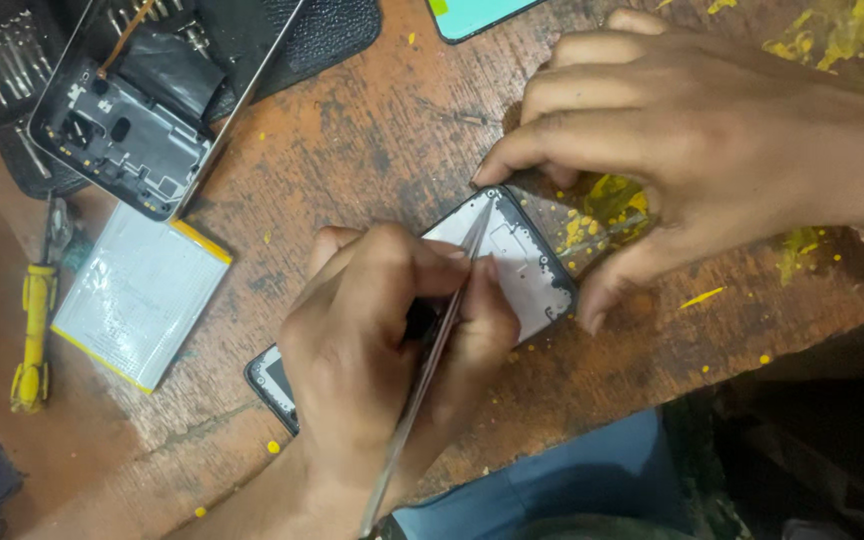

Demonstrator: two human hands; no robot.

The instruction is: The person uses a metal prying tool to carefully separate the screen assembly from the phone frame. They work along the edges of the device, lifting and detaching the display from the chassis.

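Pinched round tweezers (pixel 430 352), left hand (pixel 372 350) grip sets tips at phone frame (pixel 524 272) 12 o'clock corner; right hand (pixel 692 150) clamps its edges. Keep tips shallow, pressure steady.

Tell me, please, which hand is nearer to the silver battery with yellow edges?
Left. The left hand, holding tweezers, lies just right of the battery; the right hand is farther right, gripping the phone frame at its far end.

This looks like a phone repair workshop. The old wooden table (pixel 372 130) is scratched and spotted with yellow paint. An opened phone (pixel 127 125) lies on it, next to a flat battery (pixel 137 305), a yellow screwdriver (pixel 34 330) and a set of small screwdriver bits (pixel 7 55).
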